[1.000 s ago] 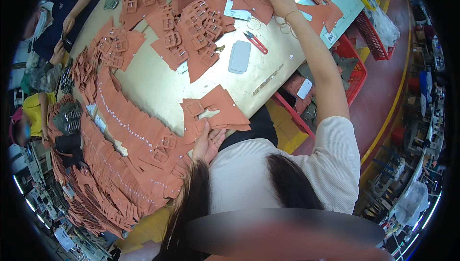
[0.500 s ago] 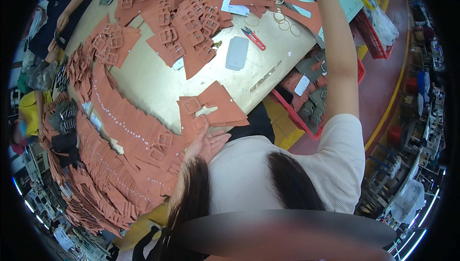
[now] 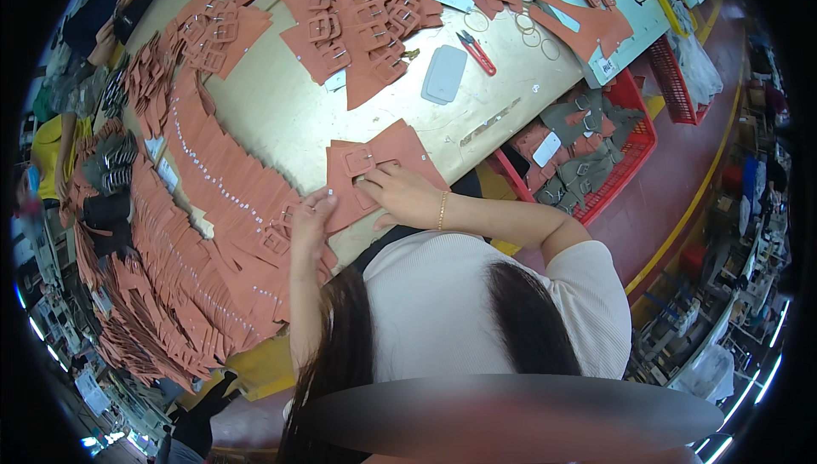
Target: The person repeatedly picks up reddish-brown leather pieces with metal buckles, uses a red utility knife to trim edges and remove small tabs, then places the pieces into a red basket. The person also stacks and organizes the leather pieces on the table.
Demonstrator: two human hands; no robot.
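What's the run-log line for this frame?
left hand: on leather piece edge | right hand: pressing buckled leather piece | table

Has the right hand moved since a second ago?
Yes. The right hand came back from the far pieces beyond the grey pad to the near leather stack.

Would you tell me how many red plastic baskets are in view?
2: one red basket of grey and brown pieces beside the table's right edge, and a second red basket farther back by the table corner. Others may be hidden.

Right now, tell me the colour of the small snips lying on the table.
Red handles; the snips lie beside a grey pad, shown in the head view.
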